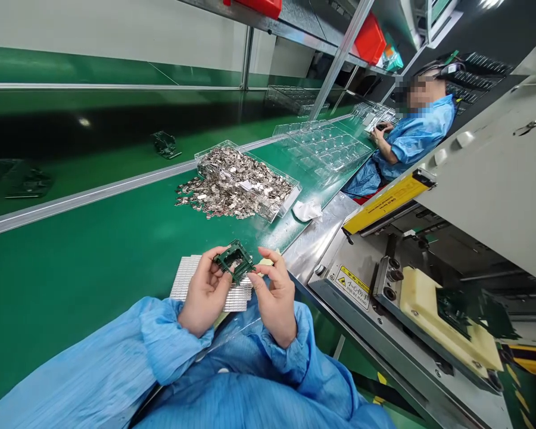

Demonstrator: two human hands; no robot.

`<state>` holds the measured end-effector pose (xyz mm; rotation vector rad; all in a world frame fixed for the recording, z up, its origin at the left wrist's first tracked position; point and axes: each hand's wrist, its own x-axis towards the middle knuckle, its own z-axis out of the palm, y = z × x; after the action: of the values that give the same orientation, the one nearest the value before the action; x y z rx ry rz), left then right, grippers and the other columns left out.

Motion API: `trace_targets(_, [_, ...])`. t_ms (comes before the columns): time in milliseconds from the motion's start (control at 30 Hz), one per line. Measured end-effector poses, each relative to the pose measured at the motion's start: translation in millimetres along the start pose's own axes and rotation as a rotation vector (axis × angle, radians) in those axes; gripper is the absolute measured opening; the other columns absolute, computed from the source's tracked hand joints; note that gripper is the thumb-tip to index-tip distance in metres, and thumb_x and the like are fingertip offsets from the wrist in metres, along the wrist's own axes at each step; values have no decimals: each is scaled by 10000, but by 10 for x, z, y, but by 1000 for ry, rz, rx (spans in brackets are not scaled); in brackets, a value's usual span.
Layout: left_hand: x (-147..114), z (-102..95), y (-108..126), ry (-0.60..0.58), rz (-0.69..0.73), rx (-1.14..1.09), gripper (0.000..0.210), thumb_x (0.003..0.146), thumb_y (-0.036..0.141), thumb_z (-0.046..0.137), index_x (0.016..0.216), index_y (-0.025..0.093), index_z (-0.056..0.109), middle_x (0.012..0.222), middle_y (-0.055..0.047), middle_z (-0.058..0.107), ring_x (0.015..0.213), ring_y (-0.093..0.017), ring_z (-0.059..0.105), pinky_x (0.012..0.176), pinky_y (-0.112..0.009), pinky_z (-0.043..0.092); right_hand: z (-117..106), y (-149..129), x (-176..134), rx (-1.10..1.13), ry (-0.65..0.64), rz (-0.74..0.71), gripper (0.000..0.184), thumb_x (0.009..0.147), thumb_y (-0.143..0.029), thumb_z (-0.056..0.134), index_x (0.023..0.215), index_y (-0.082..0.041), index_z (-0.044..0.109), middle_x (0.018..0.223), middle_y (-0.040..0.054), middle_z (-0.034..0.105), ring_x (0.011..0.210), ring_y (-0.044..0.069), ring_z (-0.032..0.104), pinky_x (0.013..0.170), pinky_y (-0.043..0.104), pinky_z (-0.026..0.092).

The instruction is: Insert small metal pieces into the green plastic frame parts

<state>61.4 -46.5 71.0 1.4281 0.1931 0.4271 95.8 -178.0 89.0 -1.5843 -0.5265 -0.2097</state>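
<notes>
My left hand (204, 293) and my right hand (274, 298) together hold a small dark green square frame part (234, 260) by its two sides, above the table edge. Just under my hands lies a flat white ribbed tray (186, 277). Beyond it a clear plastic tray (290, 201) is heaped with small shiny metal pieces (234, 182), some spilled onto the green mat to its left.
A machine on my right has a cream fixture (433, 310) bearing a green part and a yellow warning bar (386, 204). A white cloth (307, 210) lies by the trays. Clear blister trays (326, 149) stretch toward a seated co-worker (413, 140). Dark parts (166, 145) ride the conveyor.
</notes>
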Motion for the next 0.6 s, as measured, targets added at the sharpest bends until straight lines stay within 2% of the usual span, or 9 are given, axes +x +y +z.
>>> trace_targets(100, [-30,5,-3,10,12,-14,401,846,323,624,1187,214,443,1069,-72,640,978,-165,656,806,-262,550,-29,15,-1,-9,3,24,70,911,-193,607,901,-207,675,1228,62,522,1175,235,476,1009,369,360])
trace_targets(233, [-91,25,8,-46,43,-22,345,872,265,600,1184,222,460,1092,-69,630,975,-143,653,799,-231,544,-5,-14,-13,-14,16,44,73,909,-228,616,885,-201,680,1235,75,516,1176,251,470,1003,383,366])
trace_targets(467, [-167,72,55,-63,60,51,340,862,254,601,1175,216,475,1088,-77,636,936,-164,666,829,-283,558,105,-56,-67,-144,69,54,97,894,-265,632,845,-193,677,1271,83,488,1191,264,446,1019,398,364])
trace_targets(600, [-186,75,84,-76,83,76,309,875,237,576,1169,220,481,1091,-73,630,943,-160,667,810,-264,558,117,-41,-82,-102,85,105,124,870,-268,643,774,-189,642,1297,76,466,1219,261,425,1036,386,345])
